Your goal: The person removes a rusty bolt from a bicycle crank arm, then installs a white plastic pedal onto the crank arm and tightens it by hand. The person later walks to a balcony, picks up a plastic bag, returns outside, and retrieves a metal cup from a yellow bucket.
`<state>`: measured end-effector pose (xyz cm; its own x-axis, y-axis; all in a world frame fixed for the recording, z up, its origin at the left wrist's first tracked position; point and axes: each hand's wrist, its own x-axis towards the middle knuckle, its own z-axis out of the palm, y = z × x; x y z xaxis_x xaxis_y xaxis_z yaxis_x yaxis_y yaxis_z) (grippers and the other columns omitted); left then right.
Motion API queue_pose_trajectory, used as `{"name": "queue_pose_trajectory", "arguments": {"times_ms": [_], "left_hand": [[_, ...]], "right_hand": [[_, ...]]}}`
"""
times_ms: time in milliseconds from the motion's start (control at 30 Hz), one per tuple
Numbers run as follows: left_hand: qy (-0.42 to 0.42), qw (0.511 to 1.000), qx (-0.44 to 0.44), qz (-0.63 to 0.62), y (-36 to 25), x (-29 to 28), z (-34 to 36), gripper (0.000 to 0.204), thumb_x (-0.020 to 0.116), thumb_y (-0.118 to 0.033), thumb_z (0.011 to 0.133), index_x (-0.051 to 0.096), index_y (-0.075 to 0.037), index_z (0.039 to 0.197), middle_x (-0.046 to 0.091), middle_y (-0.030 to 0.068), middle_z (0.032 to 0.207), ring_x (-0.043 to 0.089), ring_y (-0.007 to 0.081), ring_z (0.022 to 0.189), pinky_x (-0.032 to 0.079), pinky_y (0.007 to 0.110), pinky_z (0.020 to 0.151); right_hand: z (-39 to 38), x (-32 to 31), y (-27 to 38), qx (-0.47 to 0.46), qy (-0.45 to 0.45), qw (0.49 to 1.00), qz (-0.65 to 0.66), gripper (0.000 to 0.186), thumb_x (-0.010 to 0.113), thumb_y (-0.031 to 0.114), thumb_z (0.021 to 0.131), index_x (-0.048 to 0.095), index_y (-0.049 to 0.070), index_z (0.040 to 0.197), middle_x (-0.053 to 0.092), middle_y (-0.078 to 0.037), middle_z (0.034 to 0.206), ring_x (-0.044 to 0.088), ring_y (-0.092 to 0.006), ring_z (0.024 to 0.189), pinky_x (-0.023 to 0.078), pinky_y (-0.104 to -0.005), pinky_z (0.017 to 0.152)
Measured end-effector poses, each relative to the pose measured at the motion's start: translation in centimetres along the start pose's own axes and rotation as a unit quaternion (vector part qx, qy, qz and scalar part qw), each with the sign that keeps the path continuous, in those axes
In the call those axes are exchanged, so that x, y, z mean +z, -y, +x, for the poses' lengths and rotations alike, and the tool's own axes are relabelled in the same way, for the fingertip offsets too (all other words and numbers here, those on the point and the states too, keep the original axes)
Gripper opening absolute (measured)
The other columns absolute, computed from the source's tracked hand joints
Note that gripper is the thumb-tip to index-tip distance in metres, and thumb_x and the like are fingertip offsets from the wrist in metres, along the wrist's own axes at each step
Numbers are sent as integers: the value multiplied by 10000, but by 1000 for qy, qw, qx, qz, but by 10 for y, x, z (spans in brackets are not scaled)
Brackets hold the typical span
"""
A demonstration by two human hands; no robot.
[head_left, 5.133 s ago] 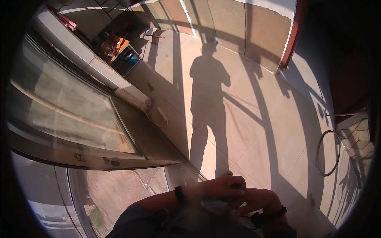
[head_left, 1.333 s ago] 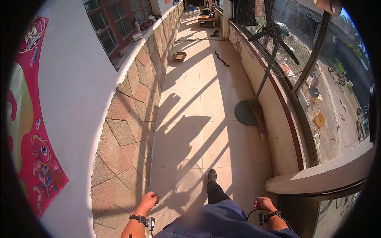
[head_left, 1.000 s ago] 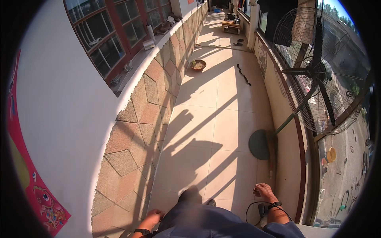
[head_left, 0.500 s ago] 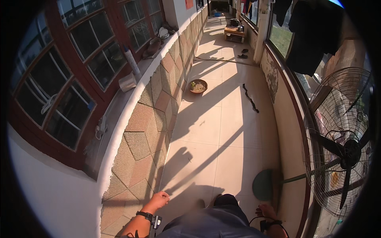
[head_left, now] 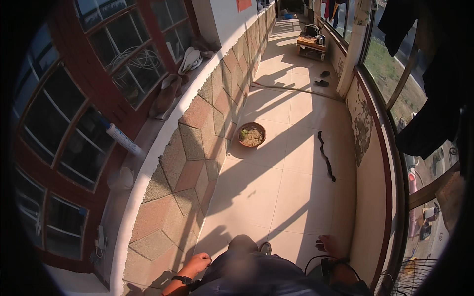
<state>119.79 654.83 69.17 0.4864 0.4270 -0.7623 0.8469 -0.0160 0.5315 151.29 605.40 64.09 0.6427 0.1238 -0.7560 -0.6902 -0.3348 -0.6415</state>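
Observation:
My left hand [head_left: 200, 262] hangs low beside the tiled wall, its fingers curled in, and I see nothing in them. A dark watch strap [head_left: 181, 279] is round that wrist. Over on the right, my right hand [head_left: 327, 245] hangs in shadow near the low wall, fingers partly spread and holding nothing visible. A thin black cable loops by its wrist. Both hands are apart from the things around. Ahead on the floor sits a round brown bowl [head_left: 252, 134] of soil-like matter with a bit of green. To its right lies a dark, twisted strip [head_left: 326, 157].
A thin pole [head_left: 296, 90] lies across the floor. Beyond it are dark slippers [head_left: 322, 83] and a low wooden stand [head_left: 311, 49] bearing a kettle. The left ledge holds a white tube [head_left: 123, 139] and shoe-like items. Dark clothes hang right, above a fan's wire cage [head_left: 412, 276].
I have stepped forward along the corridor; the bowl and dark strip are nearer. The fan has slid down to the lower right edge. Both hands still hang at my sides.

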Motion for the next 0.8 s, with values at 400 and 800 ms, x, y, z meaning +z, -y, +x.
{"name": "queue_pose_trajectory", "arguments": {"times_ms": [400, 800], "left_hand": [[47, 991, 90, 83, -367, -23, 295, 203, 602, -155, 816, 725, -34, 924, 716, 90, 802, 666, 173, 718, 521, 319, 672], [32, 991, 109, 65, -755, -24, 560, 135, 616, -45, 779, 680, 14, 882, 693, 90, 783, 681, 159, 709, 538, 297, 628]], "right_hand": [[246, -38, 249, 46, -43, 994, 88, 286, 622, 232, 969, 616, 5, 1143, 700, -123, 900, 704, -251, 671, 574, -361, 584], [449, -112, 488, 118, -105, 972, 171, 223, 631, 226, 975, 604, 20, 1056, 671, -88, 884, 666, -186, 676, 550, -316, 568]]}}
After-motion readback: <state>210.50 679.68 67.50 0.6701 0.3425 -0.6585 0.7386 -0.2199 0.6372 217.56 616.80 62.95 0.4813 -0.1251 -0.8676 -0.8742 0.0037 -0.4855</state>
